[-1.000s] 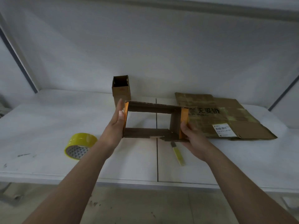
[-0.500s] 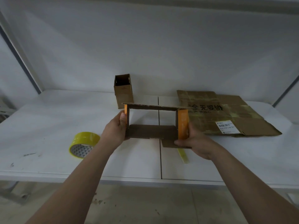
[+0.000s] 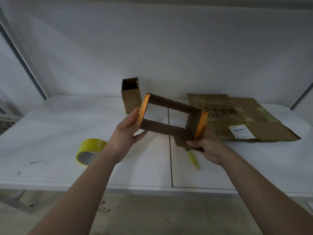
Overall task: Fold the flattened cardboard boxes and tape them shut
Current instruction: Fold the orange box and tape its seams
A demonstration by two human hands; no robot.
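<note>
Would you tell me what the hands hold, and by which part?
The opened cardboard box: the left hand grips its orange-taped left end, the right hand its lower right corner.

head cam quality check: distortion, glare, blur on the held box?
Head view: wide-angle warp, frame post slants at the edge; lighting flat, faint sheen on tape roll; held box reasonably sharp; label print on flattened cardboard too soft to read.

A white table (image 3: 50,129) stands against a pale wall (image 3: 169,48).
</note>
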